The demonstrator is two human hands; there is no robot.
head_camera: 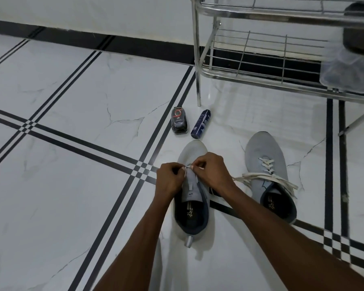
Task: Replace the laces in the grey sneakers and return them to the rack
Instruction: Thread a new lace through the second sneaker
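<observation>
Left hand: the left hand (170,179) has its fingers curled, pinching a thin white lace (185,172) at the near grey knit sneaker (192,192).
Right hand: the right hand (213,171) pinches the same lace's other end, just beside the left.
Near sneaker: on the white tiled floor (72,101), toe pointing away.
Second grey sneaker (268,175): to the right, laced, ends loose.
Steel wire rack (261,53): beyond, holding no grey sneaker.
Dark bottle (178,120) and blue spray can (200,123): beyond the toe.

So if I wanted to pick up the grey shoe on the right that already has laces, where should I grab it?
Probably at the heel collar of the right-hand grey sneaker, coming from above and behind. It stands upright with its dark opening facing up and towards the person, so fingers can hook inside the rim. Avoid the loose white lace ends draped across its tongue.
</observation>
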